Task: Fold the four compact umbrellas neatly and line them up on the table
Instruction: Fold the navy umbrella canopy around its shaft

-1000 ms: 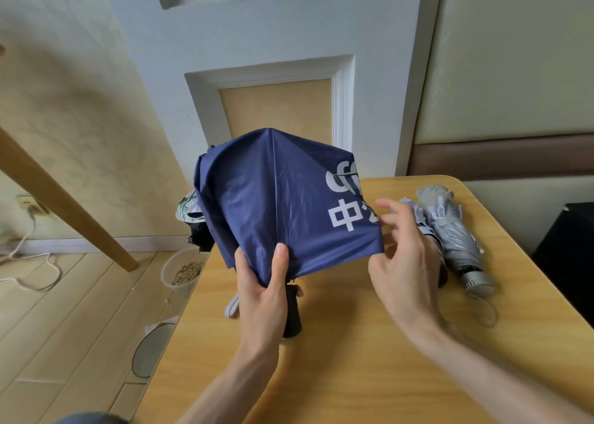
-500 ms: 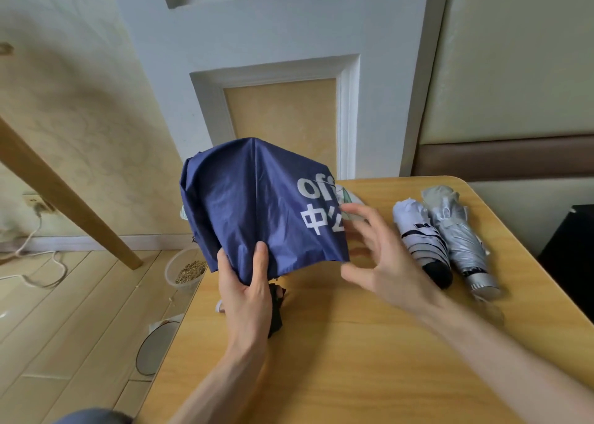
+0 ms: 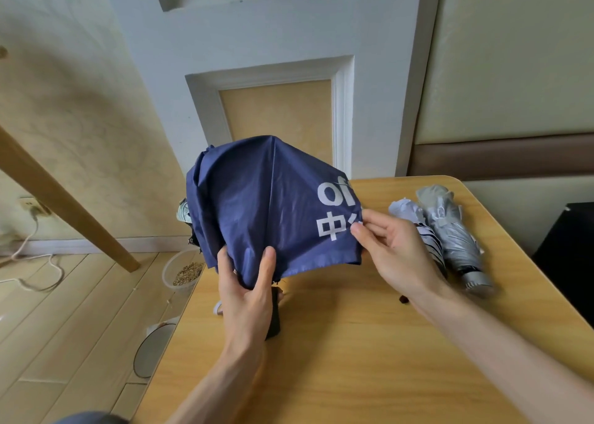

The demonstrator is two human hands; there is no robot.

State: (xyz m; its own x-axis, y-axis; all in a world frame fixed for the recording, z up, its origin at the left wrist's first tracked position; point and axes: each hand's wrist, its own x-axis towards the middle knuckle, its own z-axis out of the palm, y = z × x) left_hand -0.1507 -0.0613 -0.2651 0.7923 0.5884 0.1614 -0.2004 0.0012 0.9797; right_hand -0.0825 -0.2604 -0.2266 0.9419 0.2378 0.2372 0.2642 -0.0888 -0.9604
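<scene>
The navy blue umbrella (image 3: 266,208) is held above the left-middle of the counter (image 3: 337,375). Its canopy is loose and half spread, creased along a rib, with white lettering near its right edge. The left hand (image 3: 247,301) curls round the gathered fabric at the bottom and the black handle (image 3: 275,317), thumb lying on the cloth. The right hand (image 3: 395,250) pinches the canopy's right hem between thumb and fingertips, beside the lettering. Near the far right corner a white striped umbrella (image 3: 413,218) and a silver umbrella (image 3: 453,230) lie folded, side by side and touching, the striped one partly behind the right hand. The counter's left edge runs just beside the left hand. Bare wood spreads between the forearms.
</scene>
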